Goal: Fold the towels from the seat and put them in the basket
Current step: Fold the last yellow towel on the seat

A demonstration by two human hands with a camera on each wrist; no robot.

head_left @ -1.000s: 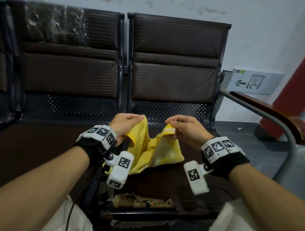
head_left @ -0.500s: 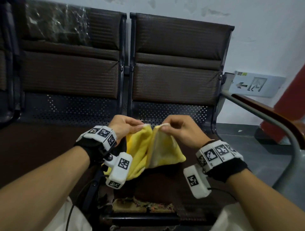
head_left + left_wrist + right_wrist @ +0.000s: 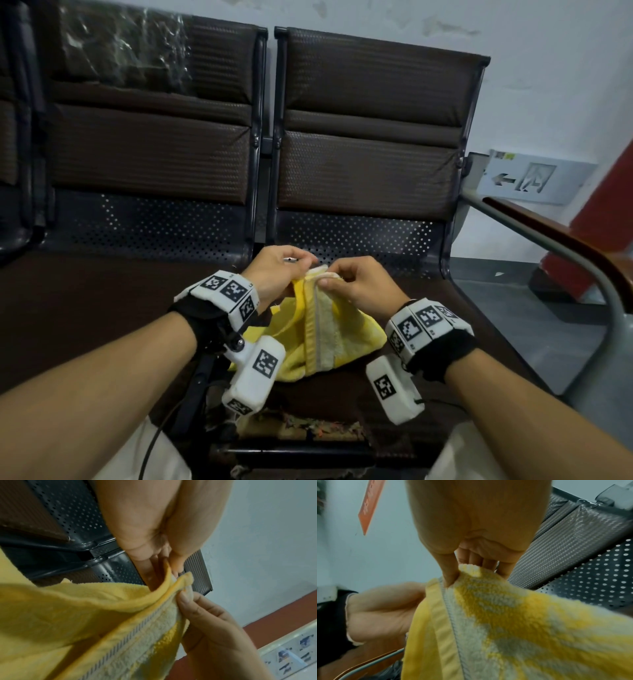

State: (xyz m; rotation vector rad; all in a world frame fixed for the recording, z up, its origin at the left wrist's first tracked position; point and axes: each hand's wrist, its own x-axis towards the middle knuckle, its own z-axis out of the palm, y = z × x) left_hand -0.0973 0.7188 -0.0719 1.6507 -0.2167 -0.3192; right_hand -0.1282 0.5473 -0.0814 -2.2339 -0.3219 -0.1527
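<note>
A yellow towel (image 3: 329, 335) with a pale striped border hangs doubled over the brown seat (image 3: 342, 387) in front of me. My left hand (image 3: 291, 270) pinches one top corner, and my right hand (image 3: 346, 281) pinches the other corner right beside it, so the two corners meet. The left wrist view has the yellow towel (image 3: 85, 615) draped below my left hand (image 3: 164, 563), with the right hand (image 3: 202, 615) touching its border. In the right wrist view my right hand (image 3: 464, 569) grips the fluffy towel (image 3: 513, 622) at its edge. No basket shows.
Two dark padded chair backs (image 3: 370, 137) stand behind the seat, with perforated metal below them. A grey metal armrest (image 3: 582, 267) with a wooden top curves along the right. A torn seat edge (image 3: 301, 425) lies near my knees. A wall sign (image 3: 534, 178) hangs low at the right.
My hands have moved together, bringing the towel's two top corners from apart to touching, so the towel now hangs folded in half.
</note>
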